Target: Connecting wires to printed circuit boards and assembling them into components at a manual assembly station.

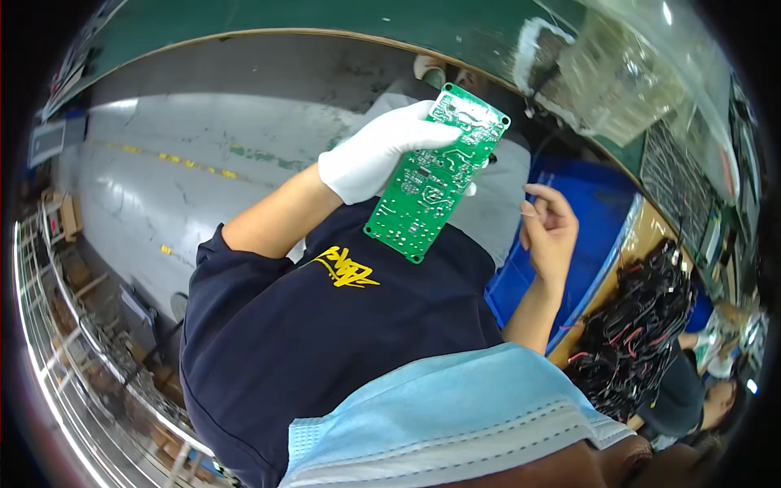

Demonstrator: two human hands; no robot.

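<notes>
My left hand (382, 146), in a white glove, grips a long green circuit board (435, 183) near its upper end. The thumb lies across the board's face, which is dotted with solder points and small parts. The other fingers are mostly hidden behind it. The board is held tilted over my lap, in front of my dark shirt. To the right of the board, apart from it, my bare right hand (553, 228) hovers with fingers loosely bent. Its thumb and forefinger are slightly apart, and nothing shows between them.
Ahead runs a green workbench (325, 18) with clear plastic bags (622, 77) at its right. A blue bin (582, 187) stands beside my right arm. Next to it, a cardboard box (647, 232) borders a heap of black cables (634, 325). Another person (691, 390) is at the lower right.
</notes>
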